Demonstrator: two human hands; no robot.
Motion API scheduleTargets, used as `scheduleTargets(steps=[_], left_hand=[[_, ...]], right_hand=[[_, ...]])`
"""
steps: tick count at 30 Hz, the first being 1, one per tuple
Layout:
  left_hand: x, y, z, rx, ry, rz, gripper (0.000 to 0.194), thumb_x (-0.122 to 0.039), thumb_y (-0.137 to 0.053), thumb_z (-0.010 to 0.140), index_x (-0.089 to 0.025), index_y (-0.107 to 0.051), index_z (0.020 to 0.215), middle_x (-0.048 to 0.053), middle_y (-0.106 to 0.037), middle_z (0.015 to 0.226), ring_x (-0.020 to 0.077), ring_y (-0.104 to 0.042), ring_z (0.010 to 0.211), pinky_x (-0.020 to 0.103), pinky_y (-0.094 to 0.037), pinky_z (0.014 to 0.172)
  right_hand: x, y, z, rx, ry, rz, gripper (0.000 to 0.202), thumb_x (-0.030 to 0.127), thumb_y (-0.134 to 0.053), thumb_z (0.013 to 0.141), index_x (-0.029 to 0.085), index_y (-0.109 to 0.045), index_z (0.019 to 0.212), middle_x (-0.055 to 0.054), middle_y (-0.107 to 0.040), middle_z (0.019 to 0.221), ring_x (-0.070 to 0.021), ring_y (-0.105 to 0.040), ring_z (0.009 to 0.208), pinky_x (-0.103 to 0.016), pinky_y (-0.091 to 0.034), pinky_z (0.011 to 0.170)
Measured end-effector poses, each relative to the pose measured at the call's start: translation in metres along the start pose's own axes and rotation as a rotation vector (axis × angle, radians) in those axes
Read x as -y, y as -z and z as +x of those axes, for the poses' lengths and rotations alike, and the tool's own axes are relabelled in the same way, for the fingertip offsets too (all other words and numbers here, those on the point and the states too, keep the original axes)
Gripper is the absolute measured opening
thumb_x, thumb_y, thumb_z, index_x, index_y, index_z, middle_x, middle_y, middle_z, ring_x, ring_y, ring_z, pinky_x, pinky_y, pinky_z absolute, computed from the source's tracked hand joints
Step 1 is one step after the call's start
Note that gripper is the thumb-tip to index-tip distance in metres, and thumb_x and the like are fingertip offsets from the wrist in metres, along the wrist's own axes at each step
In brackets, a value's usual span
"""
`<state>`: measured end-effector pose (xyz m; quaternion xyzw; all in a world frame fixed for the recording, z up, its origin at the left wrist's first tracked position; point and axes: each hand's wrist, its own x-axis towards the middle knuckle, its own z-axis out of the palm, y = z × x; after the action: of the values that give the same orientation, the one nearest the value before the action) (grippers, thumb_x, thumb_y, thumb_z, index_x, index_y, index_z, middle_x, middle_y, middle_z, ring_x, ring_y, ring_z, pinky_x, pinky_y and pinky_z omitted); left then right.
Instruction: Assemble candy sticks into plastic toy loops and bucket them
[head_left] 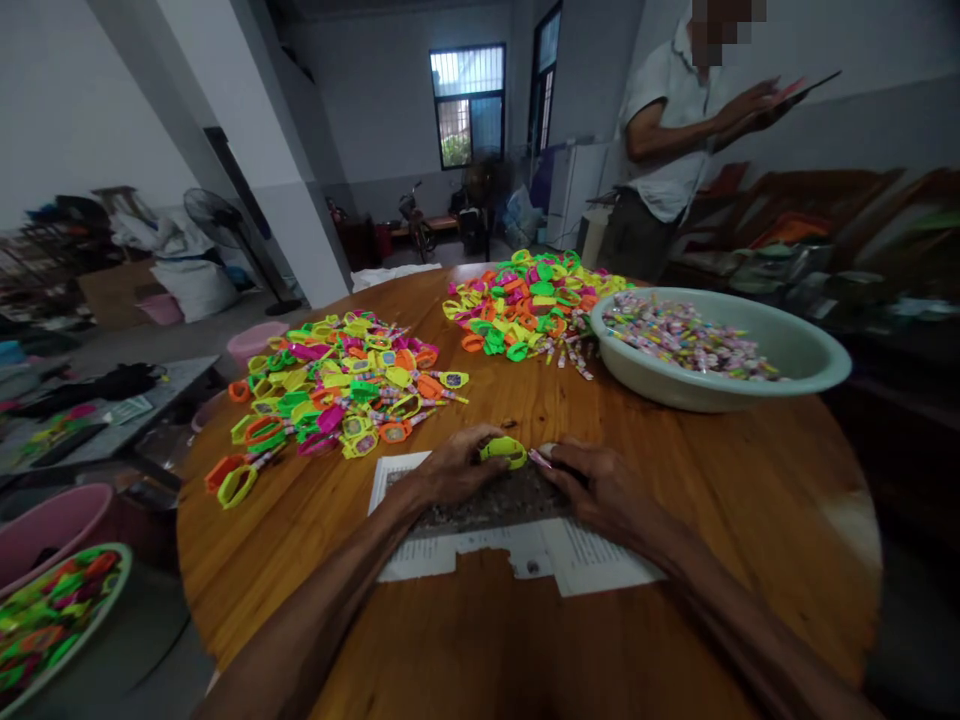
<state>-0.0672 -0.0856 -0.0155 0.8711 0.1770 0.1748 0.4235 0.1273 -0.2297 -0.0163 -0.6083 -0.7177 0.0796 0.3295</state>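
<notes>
A: Nearest us are the two forearms, meeting over a sheet of paper point(525, 555) on the desk point(735, 520).

B: And the hands?

A: The left hand point(454, 468) is pinched shut on a yellow ring point(504, 451), a small plastic loop. The right hand point(600, 485) has its fingers curled together just beside it, at 3 o'clock of the ring, holding what looks like a thin striped stick point(541, 459); the grip itself I cannot make out.

B: How far along does it look?

A: I'd judge well on but not finished. At 10 o'clock lies a left pile point(337, 385) of bright rings with sticks among them, and at 12 o'clock a far pile point(529, 300) much the same. At 2 o'clock a pale basin point(787, 370) holds many loose sticks.

B: Room to move?

A: Bare desk at 3 and 4 o'clock, out to the rim. At 9 o'clock the rim is close beyond a few stray rings. A person point(675, 140) stands behind the basin, well apart, their hands on a tablet.
</notes>
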Motion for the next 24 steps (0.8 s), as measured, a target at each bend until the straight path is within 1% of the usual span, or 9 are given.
scheduleTargets(steps=[6,9,11,15,17,20,21,24], left_hand=[[0.003,0.000,-0.001,-0.041,-0.037,0.084,0.032,-0.033,-0.060,0.089,-0.020,-0.061,0.118,0.006,-0.067,0.115,0.0200,-0.062,0.100,0.031,-0.047,0.087],[0.005,0.001,-0.001,-0.050,-0.051,0.110,0.033,-0.031,-0.061,0.089,-0.021,-0.061,0.120,0.006,-0.067,0.120,0.0209,-0.062,0.106,0.033,-0.047,0.092],[0.006,0.000,-0.001,-0.072,-0.067,0.126,0.036,-0.031,-0.062,0.088,-0.021,-0.060,0.123,0.006,-0.066,0.122,0.0210,-0.062,0.108,0.034,-0.047,0.095],[0.005,-0.002,0.000,-0.112,-0.086,0.135,0.037,-0.035,-0.063,0.088,-0.019,-0.061,0.121,0.007,-0.068,0.119,0.0204,-0.064,0.103,0.032,-0.050,0.091],[0.004,-0.004,0.000,-0.115,-0.082,0.139,0.034,-0.035,-0.062,0.089,-0.019,-0.062,0.119,0.007,-0.068,0.116,0.0201,-0.064,0.102,0.031,-0.050,0.089],[0.003,-0.005,-0.001,-0.103,-0.065,0.155,0.031,-0.032,-0.059,0.091,-0.020,-0.061,0.119,0.006,-0.068,0.117,0.0209,-0.063,0.104,0.033,-0.049,0.092],[0.003,-0.005,-0.001,-0.103,-0.063,0.159,0.031,-0.032,-0.058,0.091,-0.021,-0.061,0.120,0.006,-0.067,0.118,0.0214,-0.063,0.105,0.034,-0.048,0.093],[0.002,-0.004,-0.003,-0.097,-0.050,0.174,0.032,-0.031,-0.057,0.092,-0.022,-0.059,0.123,0.006,-0.067,0.120,0.0223,-0.061,0.109,0.035,-0.047,0.096]], right_hand=[[0.002,0.005,0.003,0.085,0.018,-0.027,0.024,0.026,-0.042,0.099,0.017,-0.057,0.083,-0.004,-0.054,0.078,-0.0163,-0.051,0.073,-0.028,-0.035,0.065],[0.002,0.007,0.004,0.138,0.057,-0.121,0.023,0.024,-0.040,0.100,0.017,-0.057,0.085,-0.004,-0.054,0.080,-0.0160,-0.050,0.073,-0.029,-0.034,0.065],[0.001,0.007,0.005,0.151,0.091,-0.198,0.022,0.023,-0.039,0.100,0.017,-0.057,0.088,-0.004,-0.054,0.083,-0.0161,-0.050,0.074,-0.029,-0.035,0.066],[0.002,0.003,0.005,0.143,0.161,-0.367,0.018,0.016,-0.040,0.098,0.018,-0.058,0.096,-0.005,-0.057,0.090,-0.0171,-0.050,0.078,-0.030,-0.036,0.069],[0.004,0.000,0.006,0.154,0.196,-0.466,0.020,0.008,-0.042,0.093,0.017,-0.059,0.101,-0.007,-0.059,0.094,-0.0193,-0.052,0.082,-0.032,-0.037,0.072],[0.008,-0.003,0.008,0.210,0.243,-0.590,0.028,-0.001,-0.047,0.079,0.014,-0.061,0.098,-0.010,-0.060,0.095,-0.0228,-0.052,0.085,-0.035,-0.038,0.072],[0.009,-0.004,0.009,0.233,0.246,-0.618,0.028,-0.001,-0.048,0.076,0.014,-0.062,0.096,-0.010,-0.060,0.094,-0.0233,-0.051,0.084,-0.036,-0.038,0.070],[0.009,-0.007,0.012,0.284,0.225,-0.654,0.028,0.003,-0.052,0.073,0.015,-0.064,0.095,-0.011,-0.060,0.097,-0.0249,-0.051,0.086,-0.036,-0.039,0.068]])
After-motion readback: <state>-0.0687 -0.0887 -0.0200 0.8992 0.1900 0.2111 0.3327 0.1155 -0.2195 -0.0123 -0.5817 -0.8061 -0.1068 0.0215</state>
